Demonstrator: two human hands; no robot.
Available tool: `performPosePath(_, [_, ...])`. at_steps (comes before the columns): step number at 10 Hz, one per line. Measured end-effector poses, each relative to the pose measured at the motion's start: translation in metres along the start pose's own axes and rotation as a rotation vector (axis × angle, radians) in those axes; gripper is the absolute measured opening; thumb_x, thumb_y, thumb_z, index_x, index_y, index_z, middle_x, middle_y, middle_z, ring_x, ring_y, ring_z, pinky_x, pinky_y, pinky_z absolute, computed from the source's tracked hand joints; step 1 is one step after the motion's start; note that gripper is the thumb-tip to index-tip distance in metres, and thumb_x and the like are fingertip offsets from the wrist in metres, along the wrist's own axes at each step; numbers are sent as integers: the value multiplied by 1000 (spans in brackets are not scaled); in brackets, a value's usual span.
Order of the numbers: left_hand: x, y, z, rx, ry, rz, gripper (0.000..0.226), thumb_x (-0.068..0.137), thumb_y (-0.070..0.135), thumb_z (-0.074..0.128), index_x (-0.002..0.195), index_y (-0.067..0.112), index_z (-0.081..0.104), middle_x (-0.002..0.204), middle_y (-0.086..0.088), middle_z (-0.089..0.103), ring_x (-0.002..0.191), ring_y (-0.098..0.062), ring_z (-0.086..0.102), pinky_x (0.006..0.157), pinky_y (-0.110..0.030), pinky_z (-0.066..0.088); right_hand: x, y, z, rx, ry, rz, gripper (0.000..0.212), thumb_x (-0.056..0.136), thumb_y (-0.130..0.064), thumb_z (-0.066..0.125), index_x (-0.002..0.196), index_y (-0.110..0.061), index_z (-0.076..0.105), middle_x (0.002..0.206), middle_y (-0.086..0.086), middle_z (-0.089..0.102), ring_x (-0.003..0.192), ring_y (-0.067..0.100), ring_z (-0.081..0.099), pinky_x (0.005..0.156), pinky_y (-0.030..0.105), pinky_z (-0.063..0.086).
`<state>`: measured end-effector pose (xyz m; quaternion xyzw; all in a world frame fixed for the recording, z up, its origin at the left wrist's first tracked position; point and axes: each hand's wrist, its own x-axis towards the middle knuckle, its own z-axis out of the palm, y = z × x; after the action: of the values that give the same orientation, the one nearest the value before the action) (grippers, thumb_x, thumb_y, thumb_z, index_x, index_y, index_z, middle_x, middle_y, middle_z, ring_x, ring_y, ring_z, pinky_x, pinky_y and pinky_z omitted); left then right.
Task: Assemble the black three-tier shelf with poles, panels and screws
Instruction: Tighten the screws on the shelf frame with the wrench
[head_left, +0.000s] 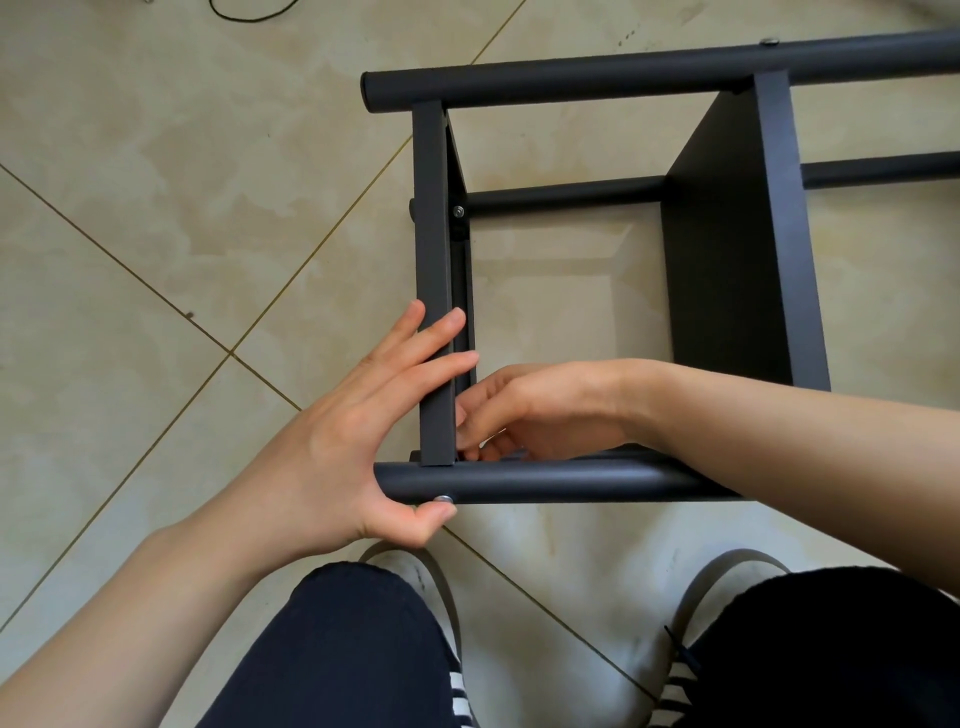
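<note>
The black shelf (597, 291) lay on its side on the tiled floor (156, 208), just beyond the person's knees, with its poles running left to right and its panels standing on edge between them.

The left hand (358, 436) was at the near left corner of the frame. Its fingers (441, 364) were straight and a little spread, laid flat against the outer face of the left panel (434, 291). Its thumb (434, 514) was tucked under the near pole (545, 480), its tip touching the head of a screw (443, 499) that stood out from the pole's near side. So this hand was spread across the corner, fingers pressing the panel and thumb against the screw, not curled round either.

The right hand (540, 410) reached in from the right over the near pole, into the space between the left panel and the middle panel (743, 249). Its fingers were curled together close to the inner face of the left panel, just above the near pole. They seemed to pinch something small there, but what it was could not be told.

The far pole (623, 73) ran along the top, carrying another screw (769, 42) on its far side. A third screw (458, 210) showed at the inner face of the left panel, where a lower pole (566, 197) met it.
</note>
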<state>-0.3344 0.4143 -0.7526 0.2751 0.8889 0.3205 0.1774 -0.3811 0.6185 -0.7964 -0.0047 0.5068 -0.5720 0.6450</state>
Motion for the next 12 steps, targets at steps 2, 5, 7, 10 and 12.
performPosePath(2, [0,0,1,-19,-10,-2,92,66,46,71,151,31,37,165,21,14,154,-7,4,112,-4,15,-1,2,1,5,-46,18,9,99,-11,51,94,-8,58,78,6,52,70,13,51,75,27,42])
performPosePath(5, [0,2,-1,-26,-9,-8,92,66,45,71,150,30,38,165,21,15,154,-5,3,111,-3,13,0,2,1,21,-59,-22,10,99,-11,49,96,-7,59,79,5,53,70,11,52,75,23,45])
performPosePath(7, [0,2,0,-33,-8,-14,91,66,45,70,150,30,38,165,22,15,154,-4,3,112,-3,13,0,4,-1,29,-57,-2,16,97,-11,55,84,-9,64,73,2,57,69,13,54,76,27,44])
performPosePath(10, [-2,1,3,-67,4,-22,91,66,43,72,150,30,38,165,21,15,154,-5,3,114,-6,12,-1,3,3,-35,39,11,23,97,-17,58,75,-10,64,66,1,54,64,12,50,70,24,44])
performPosePath(12, [-9,3,10,-250,41,-111,93,67,23,80,150,37,38,164,26,13,153,-3,7,122,-28,20,-17,-1,4,-29,55,-76,31,97,-25,59,71,-23,75,86,5,67,83,18,58,83,32,48])
